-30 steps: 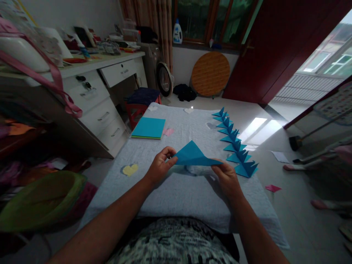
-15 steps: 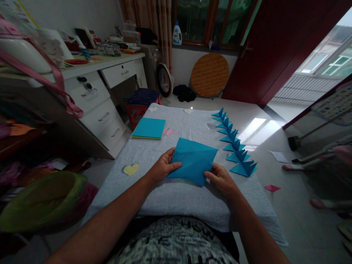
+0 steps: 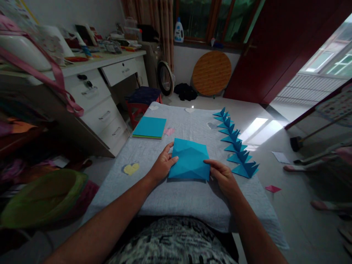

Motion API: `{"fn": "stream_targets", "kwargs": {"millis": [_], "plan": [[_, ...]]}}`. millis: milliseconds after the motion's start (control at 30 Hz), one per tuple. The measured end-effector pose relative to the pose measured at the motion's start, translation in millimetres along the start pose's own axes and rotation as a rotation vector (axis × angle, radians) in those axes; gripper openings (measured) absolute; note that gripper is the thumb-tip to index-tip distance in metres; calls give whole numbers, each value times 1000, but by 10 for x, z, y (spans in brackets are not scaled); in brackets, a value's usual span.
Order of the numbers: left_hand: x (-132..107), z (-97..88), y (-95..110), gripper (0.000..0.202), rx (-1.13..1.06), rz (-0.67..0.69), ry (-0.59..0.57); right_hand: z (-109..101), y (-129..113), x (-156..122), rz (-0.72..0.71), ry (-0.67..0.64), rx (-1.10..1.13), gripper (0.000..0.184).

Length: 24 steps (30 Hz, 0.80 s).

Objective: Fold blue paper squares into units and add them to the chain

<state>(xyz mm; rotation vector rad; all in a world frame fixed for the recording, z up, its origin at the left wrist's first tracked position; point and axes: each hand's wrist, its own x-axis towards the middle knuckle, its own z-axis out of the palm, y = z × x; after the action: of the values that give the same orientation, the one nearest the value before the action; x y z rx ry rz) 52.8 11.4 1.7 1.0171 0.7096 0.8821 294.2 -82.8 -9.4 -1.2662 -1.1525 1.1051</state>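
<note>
A creased blue sheet of origami paper (image 3: pixel 189 160) is held just over the cloth-covered table, in front of my body. My left hand (image 3: pixel 162 164) grips its left edge, thumb on top and fingers behind. At the right edge, my right hand (image 3: pixel 221 174) pinches the paper between thumb and fingers; some fingertips are hidden. To the right stands a row of several folded blue paper pieces (image 3: pixel 238 146) with pointed tips. A stack of square paper (image 3: pixel 150 127), blue on top, lies at the table's far left.
The tablecloth (image 3: pixel 154 205) is pale with heart patches. A white desk (image 3: pixel 90 88) with drawers stands left, a green-rimmed basket (image 3: pixel 46 198) below it. A stool (image 3: pixel 144 96) is behind the table. On the floor at right lies a pink paper piece (image 3: pixel 273 189).
The blue sheet has turned slightly and now lies squarer and flatter between my hands. My right hand has shifted its grip along the right edge. The view has moved slightly.
</note>
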Motion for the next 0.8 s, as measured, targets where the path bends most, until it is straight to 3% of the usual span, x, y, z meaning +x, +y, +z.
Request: {"fn": "stream_targets", "kwargs": {"millis": [100,200,367,500,600,800], "plan": [[29,-5,7,88,-27,-13,1,-26,41,-1,-46,-5,-159,34],[46,-20,17,82,-32,-51,-32,-11,69,19,-185,17,-331,46],[32,-64,10,85,-57,-139,-131,37,63,19,-491,175,-650,58],[13,-98,20,84,35,-206,-206,70,7,-39,-593,231,-871,59],[29,-123,53,80,140,-181,-173,105,1,-69,-607,167,-1032,56],[92,-181,118,68,419,-36,5,159,73,-36,-586,-125,-1199,59]]}}
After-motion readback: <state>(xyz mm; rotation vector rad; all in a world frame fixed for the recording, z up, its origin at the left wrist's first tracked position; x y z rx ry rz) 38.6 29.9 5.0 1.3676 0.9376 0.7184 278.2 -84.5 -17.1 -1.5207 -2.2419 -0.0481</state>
